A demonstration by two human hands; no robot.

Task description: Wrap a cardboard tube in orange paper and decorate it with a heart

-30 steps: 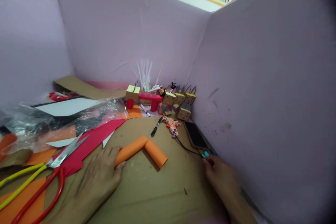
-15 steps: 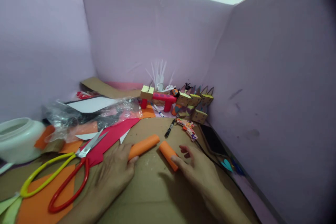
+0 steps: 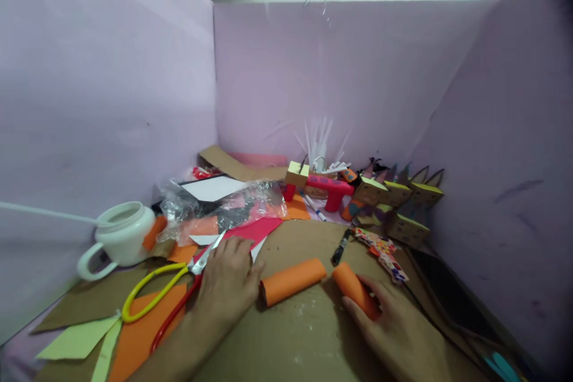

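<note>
Two orange paper tubes lie near the middle of a brown cardboard sheet. My right hand is closed around the shorter tube, with the thumb on its near side and fingers on its far side. The longer tube lies flat, held by neither hand. My left hand is left of it, back up, fingers spread and apart from the tube. It reaches over the blades of the scissors, which have a yellow and a red handle, and over the red paper.
A white teapot stands at the left, near crumpled clear plastic. Box figures with pointed ears and a red tube figure stand at the back. A black marker and patterned cutout lie beyond my right hand.
My left hand has let go of the longer tube and moved left toward the scissors. My right hand has closed on the shorter tube. The view has swung left.
</note>
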